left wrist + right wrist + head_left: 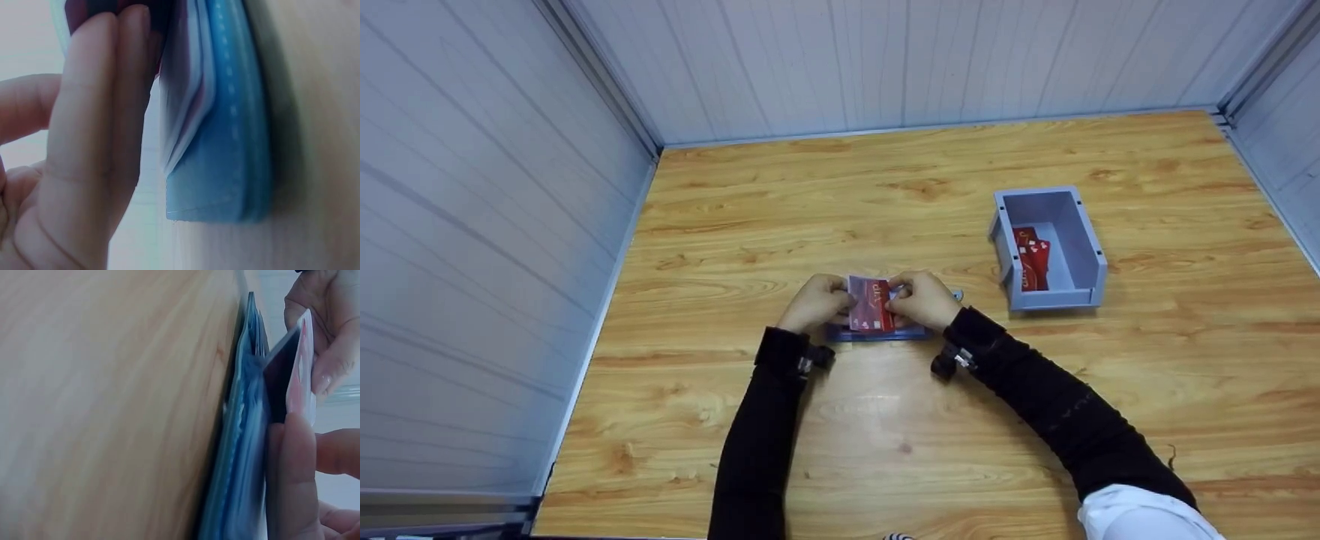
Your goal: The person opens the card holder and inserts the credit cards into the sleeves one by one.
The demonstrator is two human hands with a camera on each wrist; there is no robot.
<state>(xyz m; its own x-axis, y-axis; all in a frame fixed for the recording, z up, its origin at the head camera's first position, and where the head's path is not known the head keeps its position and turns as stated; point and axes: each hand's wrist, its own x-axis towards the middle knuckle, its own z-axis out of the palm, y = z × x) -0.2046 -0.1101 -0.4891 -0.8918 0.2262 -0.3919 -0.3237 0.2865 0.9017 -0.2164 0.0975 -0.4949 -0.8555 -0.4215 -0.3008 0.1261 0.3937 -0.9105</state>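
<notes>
A red card (880, 296) is partly covered on its left by a translucent plastic sleeve (858, 291). The left hand (817, 303) pinches the sleeve's left side, thumb on top. At the card's bare right edge, the right hand (924, 301) pinches it between thumb and fingers. Beneath both lies an opened blue card holder (877, 337), flat on the table. Its stitched cover (216, 194) and layered sleeves appear in the left wrist view. In the right wrist view the card (301, 377) stands tilted up from the holder's other leaves.
A grey-blue bin (1054, 300) stands to the right of the hands, with several red cards (1033, 262) inside. The wooden table (780, 210) is bounded by white panel walls at the back and sides. A small blue tab (958, 295) shows beside the right hand.
</notes>
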